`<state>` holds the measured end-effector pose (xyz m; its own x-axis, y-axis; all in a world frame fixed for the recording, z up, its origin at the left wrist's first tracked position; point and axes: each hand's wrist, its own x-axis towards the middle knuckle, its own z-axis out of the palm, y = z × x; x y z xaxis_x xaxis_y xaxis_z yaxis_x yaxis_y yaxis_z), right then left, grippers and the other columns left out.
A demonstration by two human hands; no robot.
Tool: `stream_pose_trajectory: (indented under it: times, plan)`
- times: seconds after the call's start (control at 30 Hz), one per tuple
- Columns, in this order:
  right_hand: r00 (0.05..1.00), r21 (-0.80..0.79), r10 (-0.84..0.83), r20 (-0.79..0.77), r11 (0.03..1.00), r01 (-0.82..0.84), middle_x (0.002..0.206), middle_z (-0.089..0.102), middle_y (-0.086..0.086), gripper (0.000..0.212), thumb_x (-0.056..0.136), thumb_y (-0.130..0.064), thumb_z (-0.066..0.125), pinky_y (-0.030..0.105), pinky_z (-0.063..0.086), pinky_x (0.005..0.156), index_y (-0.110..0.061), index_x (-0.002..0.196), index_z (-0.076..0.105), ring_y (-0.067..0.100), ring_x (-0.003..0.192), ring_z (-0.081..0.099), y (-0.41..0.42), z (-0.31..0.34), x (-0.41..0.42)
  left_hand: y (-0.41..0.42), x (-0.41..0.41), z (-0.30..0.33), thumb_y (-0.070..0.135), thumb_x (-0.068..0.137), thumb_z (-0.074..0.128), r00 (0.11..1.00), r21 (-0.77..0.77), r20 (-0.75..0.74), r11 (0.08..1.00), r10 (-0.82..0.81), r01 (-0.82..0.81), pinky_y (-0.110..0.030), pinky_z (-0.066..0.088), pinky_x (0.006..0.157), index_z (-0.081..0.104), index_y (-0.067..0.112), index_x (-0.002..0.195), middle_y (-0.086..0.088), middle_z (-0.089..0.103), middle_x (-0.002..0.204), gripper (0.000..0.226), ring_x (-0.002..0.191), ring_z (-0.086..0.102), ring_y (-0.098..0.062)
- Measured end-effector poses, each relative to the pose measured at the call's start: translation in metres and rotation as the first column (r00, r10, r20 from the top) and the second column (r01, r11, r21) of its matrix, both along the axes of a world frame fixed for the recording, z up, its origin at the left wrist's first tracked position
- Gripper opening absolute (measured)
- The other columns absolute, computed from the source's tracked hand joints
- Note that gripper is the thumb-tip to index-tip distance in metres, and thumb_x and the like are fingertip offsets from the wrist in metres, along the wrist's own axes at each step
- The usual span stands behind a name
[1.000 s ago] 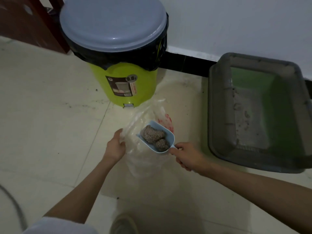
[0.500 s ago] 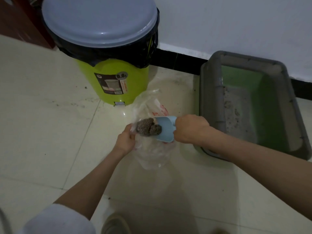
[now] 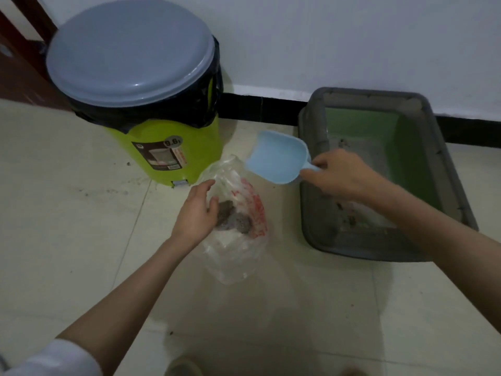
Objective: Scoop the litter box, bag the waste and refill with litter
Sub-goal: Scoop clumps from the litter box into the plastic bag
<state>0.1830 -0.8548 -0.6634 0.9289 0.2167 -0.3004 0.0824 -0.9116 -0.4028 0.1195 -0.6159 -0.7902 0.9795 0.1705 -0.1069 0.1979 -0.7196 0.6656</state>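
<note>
Head camera looked down at a pale tiled floor (image 3: 67, 240), where a clear crumpled plastic bag with red print (image 3: 238, 240) lay at the centre of the frame, holding grey clumps of used litter (image 3: 234, 219). At the bag's left edge the left hand (image 3: 196, 213) hovered with its fingers (image 3: 210, 206) loosely curved and spread; whether they touched the plastic could not be told. Right of centre, the right hand (image 3: 337, 176) gripped the short handle of a light blue plastic scoop (image 3: 276, 158), fingers wrapped round it, the scoop raised above the floor between the bag and the box with nothing seen in its bowl. A grey rectangular litter box with a green inner wall (image 3: 444, 169) sat at the right against the black skirting, only a thin dirty layer of litter on its bottom. At the upper left stood a lime-green pedal bin with a grey lid and black liner (image 3: 173, 147).
</note>
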Motion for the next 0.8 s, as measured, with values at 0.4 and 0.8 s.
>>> stream_pose_trajectory:
  times: [0.4, 0.8]
  plan:
    - [0.842, 0.204, -0.514, -0.164, 0.817, 0.539, 0.061, 0.052, 0.007, 0.036, 0.094, -0.029, 0.048, 0.024, 0.037, 0.044, 0.003, 0.094, 0.062, 0.017, 0.046, 0.046, -0.142, -0.018, -0.007, -0.167, 0.064, 0.056, 0.050, 0.091, 0.043, 0.895, -0.063, -0.157, 0.909, -0.416, 0.412, -0.027, 0.019, 0.112, 0.006, 0.014, 0.149, -0.009, 0.015, 0.155, 0.078, 0.141, 0.021, -0.021]
    - [0.757, -0.068, -0.418, -0.503, 0.892, 0.447, 0.053, 0.043, 0.008, 0.025, 0.086, -0.010, 0.047, 0.020, 0.027, 0.042, -0.004, 0.062, 0.048, 0.017, 0.042, 0.034, -0.163, -0.063, -0.009, -0.185, 0.066, 0.048, 0.029, 0.096, 0.041, 0.884, -0.064, -0.216, 0.910, -0.414, 0.410, -0.031, 0.029, 0.106, -0.023, 0.020, 0.144, 0.000, -0.020, 0.156, 0.081, 0.143, 0.013, -0.022]
